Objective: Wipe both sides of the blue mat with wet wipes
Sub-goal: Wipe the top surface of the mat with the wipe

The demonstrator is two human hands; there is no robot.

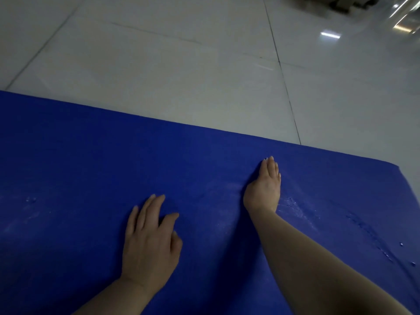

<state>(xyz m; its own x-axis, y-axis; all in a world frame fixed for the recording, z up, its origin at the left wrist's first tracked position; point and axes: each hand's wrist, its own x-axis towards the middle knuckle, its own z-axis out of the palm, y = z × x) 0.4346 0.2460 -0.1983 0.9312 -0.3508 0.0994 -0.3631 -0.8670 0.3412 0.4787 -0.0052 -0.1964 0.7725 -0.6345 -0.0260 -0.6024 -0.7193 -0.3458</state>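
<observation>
The blue mat (79, 167) lies flat on the tiled floor and fills the lower half of the view. My left hand (150, 242) rests palm down on the mat, its fingers straight and slightly spread. Farther out, my right hand (264, 185) also presses on the mat, its fingers straight and held together, pointing toward the far edge. Neither hand holds anything. No wet wipe is in view. Pale smears and small water drops show on the mat to the right of my right hand.
Glossy light floor tiles (181, 53) with dark grout lines stretch beyond the mat's far edge. Blurred dark objects (341, 3) and something shiny (406, 17) sit at the top right corner. The mat's right corner (395, 167) ends near the frame's right side.
</observation>
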